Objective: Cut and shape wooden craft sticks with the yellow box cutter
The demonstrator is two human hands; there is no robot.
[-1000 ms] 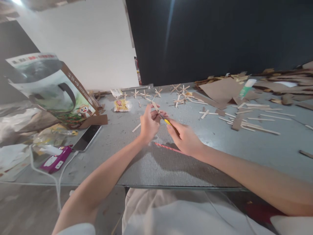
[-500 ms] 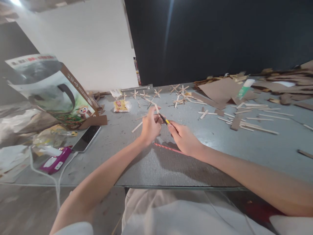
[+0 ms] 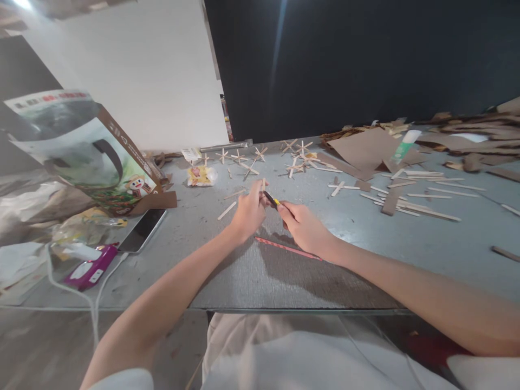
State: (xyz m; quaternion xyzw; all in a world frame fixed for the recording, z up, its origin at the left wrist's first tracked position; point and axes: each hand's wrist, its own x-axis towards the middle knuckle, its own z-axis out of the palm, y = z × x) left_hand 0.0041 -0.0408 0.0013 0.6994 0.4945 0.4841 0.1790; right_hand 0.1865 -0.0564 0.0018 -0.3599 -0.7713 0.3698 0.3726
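My left hand is closed on a short flat wooden stick, pinching it above the middle of the table. Gripped in my right hand is a slim black-and-yellow utility knife, its dark front end up against the stick and the left fingertips. The exact contact is too small to make out. A red patterned pencil lies on the table below both hands. Left of my left hand rests a loose wooden stick.
Several star-shaped stick pieces lie at the back, near a yellow packet. On the right are loose sticks, a glue stick and cardboard scraps. A phone, purple device and printed box stand left.
The wooden stick in my left hand has tipped more upright, and the left index finger has curled in closer to it. My right hand keeps its hold on the knife, nearly in place.
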